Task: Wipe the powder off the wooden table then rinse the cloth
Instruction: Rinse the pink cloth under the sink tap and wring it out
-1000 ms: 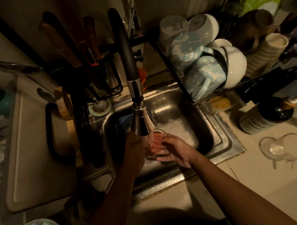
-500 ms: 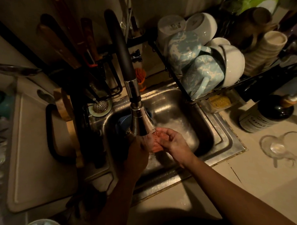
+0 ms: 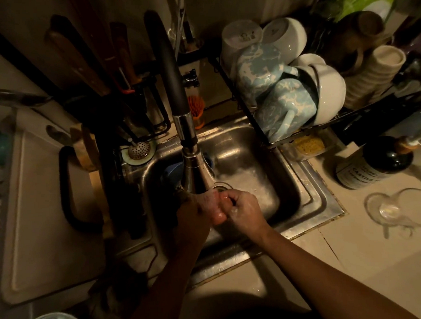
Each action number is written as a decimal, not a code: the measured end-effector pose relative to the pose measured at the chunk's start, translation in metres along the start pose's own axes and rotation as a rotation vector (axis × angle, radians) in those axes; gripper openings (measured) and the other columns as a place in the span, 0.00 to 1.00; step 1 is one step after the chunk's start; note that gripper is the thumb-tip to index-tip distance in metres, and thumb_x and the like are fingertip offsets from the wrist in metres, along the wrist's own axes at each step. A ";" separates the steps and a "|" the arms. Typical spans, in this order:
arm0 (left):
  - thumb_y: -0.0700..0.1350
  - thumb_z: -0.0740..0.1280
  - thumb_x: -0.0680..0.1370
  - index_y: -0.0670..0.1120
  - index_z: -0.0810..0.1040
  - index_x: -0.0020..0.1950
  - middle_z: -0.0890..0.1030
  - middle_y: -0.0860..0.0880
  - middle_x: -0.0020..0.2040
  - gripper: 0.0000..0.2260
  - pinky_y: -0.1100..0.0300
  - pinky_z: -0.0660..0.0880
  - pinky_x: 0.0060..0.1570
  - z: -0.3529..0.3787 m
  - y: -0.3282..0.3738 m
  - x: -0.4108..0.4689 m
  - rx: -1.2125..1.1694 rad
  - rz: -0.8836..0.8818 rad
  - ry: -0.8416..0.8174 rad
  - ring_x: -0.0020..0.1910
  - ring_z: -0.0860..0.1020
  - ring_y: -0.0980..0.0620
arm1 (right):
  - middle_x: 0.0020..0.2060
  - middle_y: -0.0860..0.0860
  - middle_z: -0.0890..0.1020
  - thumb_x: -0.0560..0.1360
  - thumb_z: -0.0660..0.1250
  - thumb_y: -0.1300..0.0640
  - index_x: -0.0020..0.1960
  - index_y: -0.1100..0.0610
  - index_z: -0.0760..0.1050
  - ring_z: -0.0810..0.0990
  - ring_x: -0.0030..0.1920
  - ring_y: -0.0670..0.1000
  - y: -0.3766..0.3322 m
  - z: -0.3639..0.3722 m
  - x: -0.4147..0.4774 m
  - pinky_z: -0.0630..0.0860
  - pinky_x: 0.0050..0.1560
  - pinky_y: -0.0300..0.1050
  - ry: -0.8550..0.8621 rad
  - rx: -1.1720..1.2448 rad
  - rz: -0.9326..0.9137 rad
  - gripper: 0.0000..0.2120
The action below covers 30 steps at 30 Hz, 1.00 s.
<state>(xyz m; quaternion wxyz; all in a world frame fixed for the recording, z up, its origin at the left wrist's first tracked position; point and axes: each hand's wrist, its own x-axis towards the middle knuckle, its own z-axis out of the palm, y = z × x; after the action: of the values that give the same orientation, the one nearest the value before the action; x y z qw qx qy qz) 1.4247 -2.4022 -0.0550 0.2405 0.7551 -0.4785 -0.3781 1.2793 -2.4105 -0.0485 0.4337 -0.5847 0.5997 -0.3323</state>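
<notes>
Both my hands are over the steel sink (image 3: 299, 179), just under the spray head of the black faucet (image 3: 193, 169). Between them is a small pink cloth (image 3: 215, 207), bunched and wet. My left hand (image 3: 192, 213) grips its left side and my right hand (image 3: 245, 208) curls around its right side, fingers bent over it. Water runs from the faucet onto the cloth. Most of the cloth is hidden inside my hands.
A dish rack (image 3: 300, 136) with blue mugs (image 3: 284, 108) and white bowls overhangs the sink's right side. A dark soap bottle (image 3: 373, 164) and an upturned glass (image 3: 395, 209) stand on the right counter. A cutting board (image 3: 45, 214) lies left. A blue object (image 3: 171, 173) sits in the sink.
My right hand went from lying flat under the cloth to curling around it. Both hands have closed together on the cloth under the spray head.
</notes>
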 end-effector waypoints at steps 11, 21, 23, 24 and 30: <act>0.40 0.67 0.73 0.45 0.82 0.45 0.84 0.43 0.40 0.05 0.36 0.80 0.42 0.005 -0.031 0.028 -0.322 -0.026 0.022 0.42 0.83 0.39 | 0.32 0.50 0.78 0.77 0.71 0.58 0.37 0.56 0.77 0.76 0.33 0.47 -0.005 0.005 -0.003 0.73 0.38 0.46 -0.042 0.107 0.033 0.10; 0.30 0.69 0.74 0.37 0.80 0.48 0.85 0.48 0.42 0.05 0.51 0.80 0.45 -0.006 -0.002 0.001 -0.569 0.077 0.006 0.43 0.83 0.50 | 0.39 0.55 0.85 0.83 0.62 0.60 0.55 0.64 0.81 0.84 0.38 0.49 -0.013 0.002 -0.009 0.83 0.42 0.40 -0.191 0.946 0.560 0.11; 0.35 0.70 0.76 0.42 0.81 0.48 0.84 0.43 0.46 0.04 0.45 0.80 0.51 -0.006 -0.006 -0.001 -0.488 0.104 0.014 0.47 0.83 0.45 | 0.40 0.58 0.85 0.80 0.65 0.65 0.56 0.69 0.80 0.84 0.36 0.49 -0.014 0.002 -0.005 0.82 0.40 0.39 -0.111 0.954 0.496 0.09; 0.37 0.71 0.76 0.48 0.82 0.47 0.85 0.43 0.47 0.06 0.43 0.79 0.53 -0.006 -0.007 -0.002 -0.435 0.116 0.022 0.48 0.83 0.44 | 0.42 0.61 0.85 0.79 0.67 0.67 0.56 0.70 0.80 0.84 0.37 0.51 -0.013 0.003 -0.003 0.83 0.41 0.41 -0.071 0.927 0.468 0.09; 0.32 0.68 0.68 0.48 0.84 0.37 0.84 0.46 0.35 0.11 0.36 0.80 0.43 -0.005 -0.006 0.006 -0.479 0.002 0.077 0.38 0.83 0.40 | 0.33 0.59 0.82 0.78 0.72 0.60 0.38 0.60 0.82 0.78 0.33 0.53 -0.019 0.013 -0.013 0.77 0.40 0.48 -0.075 0.478 0.119 0.10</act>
<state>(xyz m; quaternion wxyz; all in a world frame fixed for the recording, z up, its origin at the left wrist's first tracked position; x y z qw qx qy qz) 1.4334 -2.4052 -0.0590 0.4309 0.6900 -0.3665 -0.4516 1.2977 -2.3982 -0.0346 0.6004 -0.4411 0.5209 -0.4165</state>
